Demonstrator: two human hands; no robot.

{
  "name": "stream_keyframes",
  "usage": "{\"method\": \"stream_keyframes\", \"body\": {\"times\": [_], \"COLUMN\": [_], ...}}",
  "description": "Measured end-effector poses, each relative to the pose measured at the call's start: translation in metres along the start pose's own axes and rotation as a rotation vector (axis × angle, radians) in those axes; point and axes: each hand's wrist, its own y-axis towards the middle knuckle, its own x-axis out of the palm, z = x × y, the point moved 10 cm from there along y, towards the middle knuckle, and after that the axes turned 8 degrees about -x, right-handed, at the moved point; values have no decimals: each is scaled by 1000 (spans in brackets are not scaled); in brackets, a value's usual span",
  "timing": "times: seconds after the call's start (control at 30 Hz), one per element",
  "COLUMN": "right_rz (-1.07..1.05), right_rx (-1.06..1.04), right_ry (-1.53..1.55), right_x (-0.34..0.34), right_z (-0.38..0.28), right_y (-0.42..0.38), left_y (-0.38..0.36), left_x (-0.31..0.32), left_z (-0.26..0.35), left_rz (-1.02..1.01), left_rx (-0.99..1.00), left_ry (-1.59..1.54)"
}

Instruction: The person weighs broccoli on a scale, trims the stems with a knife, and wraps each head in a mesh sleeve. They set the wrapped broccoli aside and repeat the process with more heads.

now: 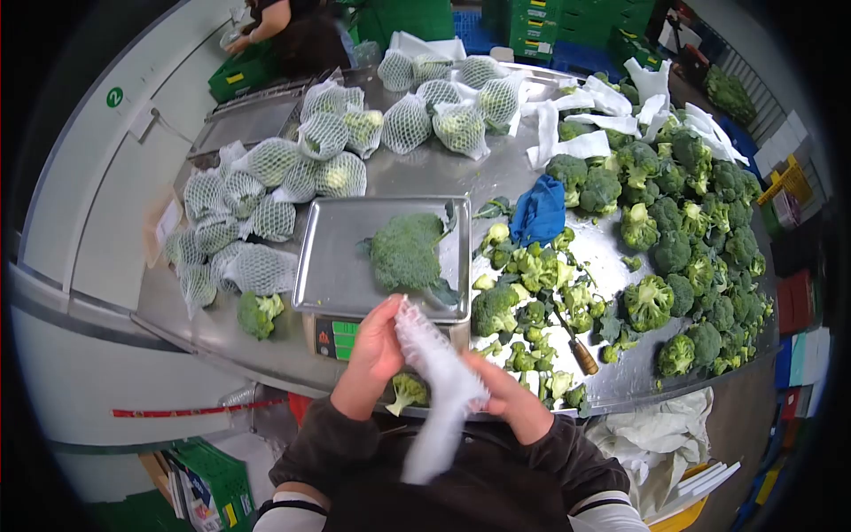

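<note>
My left hand (377, 350) and my right hand (503, 392) both grip a white foam net sleeve (436, 372), held just in front of a scale. A head of broccoli (406, 252) lies on the scale's steel tray (330, 266). A small broccoli piece (406, 391) sits under my hands at the table's near edge.
Netted broccoli heads (266, 213) cover the left and far side of the steel table. Loose broccoli (691, 239) is piled on the right, with trimmed pieces, a blue cloth (539, 213) and a wooden-handled knife (578, 348) between. Another person (284, 31) works at the far left by green crates.
</note>
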Motion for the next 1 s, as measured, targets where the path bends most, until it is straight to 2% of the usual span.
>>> {"method": "stream_keyframes", "body": {"times": [0.03,0.1,0.13,0.17,0.23,0.27,0.3,0.33,0.37,0.4,0.43,0.47,0.5,0.57,0.6,0.63,0.67,0.7,0.77,0.83,0.87,0.9,0.97,1.0], "right_rz": [-63,-151,-64,-77,-37,-38,-11,19,213,299,387,404,418,484,551,474,438,402,167,-88,-193,-218,-65,-24], "right_rx": [48,-62,-124,-244,-231,-237,-252,-263,-370,-495,-620,-849,-1079,-1311,-1114,-1085,-1091,-1097,-1083,-920,-782,-676,-348,-275], "right_ry": [-163,-236,-172,-123,5,3,-261,-524,-1072,-1100,-1124,-1180,-1228,-1357,-1346,-1248,-1301,-1355,-1322,-1267,-1144,-1098,-939,-923], "right_x": [5,-2,13,9,2,-5,-18,-23,-17,-5,5,15,23,36,14,24,41,58,96,125,129,132,105,91], "right_z": [8,-16,-41,-56,-56,-61,-70,-79,-111,-130,-145,-162,-173,-186,-182,-178,-176,-173,-162,-147,-135,-128,-112,-109], "right_y": [-1,9,10,19,34,40,45,51,49,50,50,55,61,76,101,104,95,82,45,17,12,7,13,17], "left_y": [-3,-17,-29,-32,-34,-18,-6,-7,-3,5,8,6,21,43,46,54,64,65,32,19,-1,-13,-14,-13], "left_x": [-6,-16,-34,-33,-30,-58,-96,-60,-55,-66,-55,-42,-47,-70,-68,-81,-91,-102,-66,-42,3,19,44,42], "left_z": [-9,-44,-53,-55,-59,-48,-18,28,64,90,112,130,137,147,147,140,130,134,138,122,98,89,34,27], "left_rz": [8,165,-33,-39,-36,43,213,319,352,432,487,540,543,652,650,587,515,491,369,110,109,123,-91,-83], "left_rx": [-136,-345,-384,-383,-390,-359,-363,-78,152,231,456,684,681,615,613,478,346,343,489,476,401,396,-9,-10], "left_ry": [-55,6,105,112,99,429,934,1008,1112,1246,1348,1442,1443,1306,1307,981,657,636,680,446,274,267,72,67]}}
